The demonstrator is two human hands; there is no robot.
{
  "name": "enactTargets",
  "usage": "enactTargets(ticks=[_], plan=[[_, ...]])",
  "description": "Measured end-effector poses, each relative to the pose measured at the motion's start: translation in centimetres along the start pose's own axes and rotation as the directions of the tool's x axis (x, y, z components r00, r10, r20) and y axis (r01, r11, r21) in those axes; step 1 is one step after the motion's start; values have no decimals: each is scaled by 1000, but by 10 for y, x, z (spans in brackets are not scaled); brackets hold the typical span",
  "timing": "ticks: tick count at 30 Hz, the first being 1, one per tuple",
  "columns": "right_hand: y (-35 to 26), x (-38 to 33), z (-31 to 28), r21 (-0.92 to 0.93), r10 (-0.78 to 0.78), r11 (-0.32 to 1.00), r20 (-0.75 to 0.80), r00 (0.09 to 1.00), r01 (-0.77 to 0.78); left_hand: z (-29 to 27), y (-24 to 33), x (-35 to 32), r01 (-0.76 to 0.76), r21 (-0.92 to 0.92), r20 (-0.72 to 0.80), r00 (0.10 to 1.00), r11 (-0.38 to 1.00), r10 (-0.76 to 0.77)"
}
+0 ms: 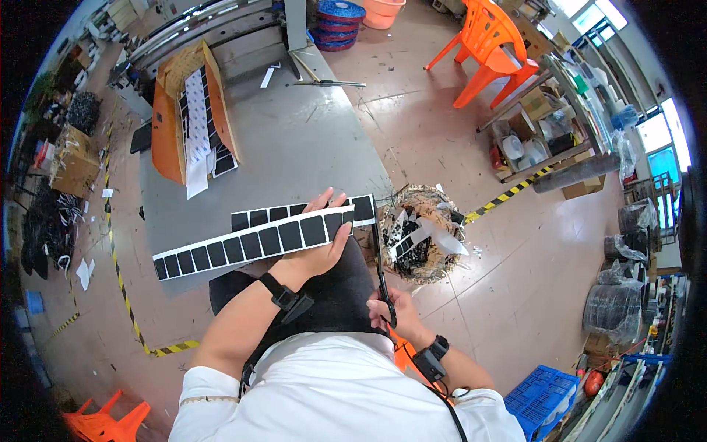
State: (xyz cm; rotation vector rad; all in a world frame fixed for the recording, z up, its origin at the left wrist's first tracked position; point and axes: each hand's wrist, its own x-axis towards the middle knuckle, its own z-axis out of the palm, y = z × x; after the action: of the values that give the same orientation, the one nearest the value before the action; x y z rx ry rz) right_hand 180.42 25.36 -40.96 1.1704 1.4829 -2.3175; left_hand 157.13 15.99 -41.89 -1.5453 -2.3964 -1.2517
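My left hand (318, 254) grips two overlapping strips of black rounded-square pads on white backing, thumb on top and fingertips over the far edge. The nearer strip (250, 241) slants down to the left; the other strip (363, 210) shows behind it and past its right end. My right hand (394, 308), low and to the right, is closed around the handle of long black scissors (381, 265). Their far end points away from me, beside the right end of the strips. Whether the blades are apart cannot be made out.
A grey table (294, 140) carries an open orange-brown carton (168, 140) with more strips. Right of my knees stands a crumpled waste container (423, 269) with scraps. An orange chair (492, 51), a loaded shelf (545, 118) and a blue crate (541, 401) stand to the right.
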Motion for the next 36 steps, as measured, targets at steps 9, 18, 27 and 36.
enactTargets(ticks=[9, 18, 27, 36], plan=[[-6, -2, -4, -36, 51, 998, -12, 999, -51, 0, -2, 0, 8, -3, 5, 1000, 1000, -8], [-23, -1, 0, -64, 49, 997, -4, 999, -49, 3, -3, -3, 51, -22, 8, 999, 998, -51], [-17, 21, -2, -109, -374, 927, -248, 894, 358, -4, 0, -1, 122, -355, -54, 987, 927, -151], [-38, 52, 68, 224, -454, 859, -83, 887, 460, -17, 29, -65, 587, -769, 460, 783, 254, -419]])
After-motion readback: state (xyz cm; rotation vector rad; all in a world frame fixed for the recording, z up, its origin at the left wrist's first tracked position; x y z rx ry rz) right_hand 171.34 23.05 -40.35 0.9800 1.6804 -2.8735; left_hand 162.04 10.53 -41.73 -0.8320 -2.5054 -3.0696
